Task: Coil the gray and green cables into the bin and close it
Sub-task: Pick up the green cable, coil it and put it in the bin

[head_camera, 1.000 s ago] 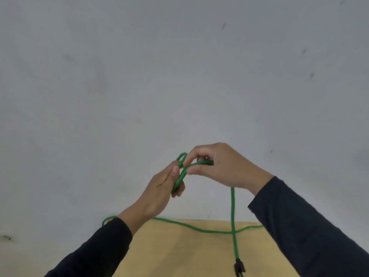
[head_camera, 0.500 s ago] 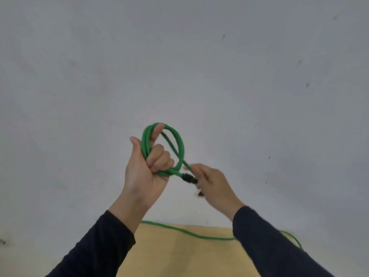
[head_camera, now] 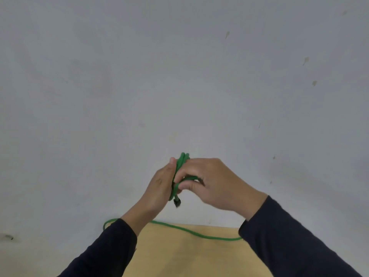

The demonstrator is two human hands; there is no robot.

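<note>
The green cable (head_camera: 180,162) is bunched into a small coil held up in front of the wall, its loops seen edge-on. My left hand (head_camera: 159,184) grips the coil from the left, thumb up. My right hand (head_camera: 211,182) pinches a strand against the coil from the right. A black plug (head_camera: 177,201) hangs just below the coil. More of the green cable trails across the far edge of the wooden table (head_camera: 189,254) below my arms. No gray cable and no bin are in view.
A plain grey-white wall (head_camera: 179,76) fills most of the view right behind the table. Both dark sleeves reach up from the bottom corners.
The coil has turned from face-on to edge-on and dropped lower. My right hand has come up from the plug to press a strand onto the coil.
</note>
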